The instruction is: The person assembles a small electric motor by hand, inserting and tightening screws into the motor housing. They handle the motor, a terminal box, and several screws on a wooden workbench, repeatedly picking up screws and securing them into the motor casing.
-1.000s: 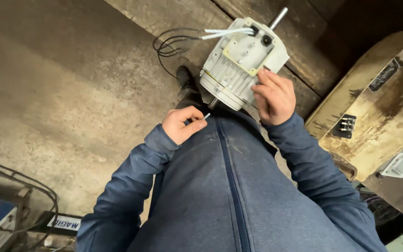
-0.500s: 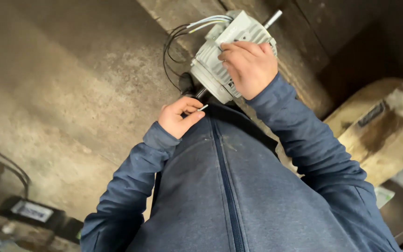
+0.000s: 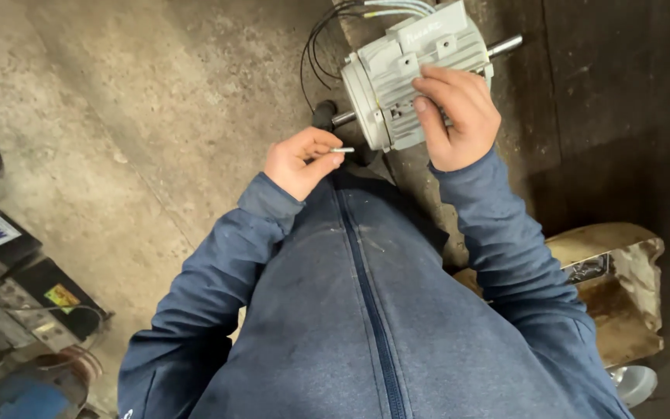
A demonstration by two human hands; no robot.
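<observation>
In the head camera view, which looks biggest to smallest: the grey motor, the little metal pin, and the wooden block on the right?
1. Grey motor and wooden block: look alike in size; the block is partly hidden, so unsure.
2. Metal pin, pinched in the left hand: clearly smallest.

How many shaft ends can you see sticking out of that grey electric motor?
2. One shaft end projects at the upper right of the grey electric motor; the other shaft end points toward the left hand. The right hand grips the housing.

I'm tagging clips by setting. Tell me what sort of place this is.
Probably a repair workshop or garage: bare concrete floor, a grey electric motor with loose wires held in the right hand, and worn machinery with cables at the left edge.
</observation>
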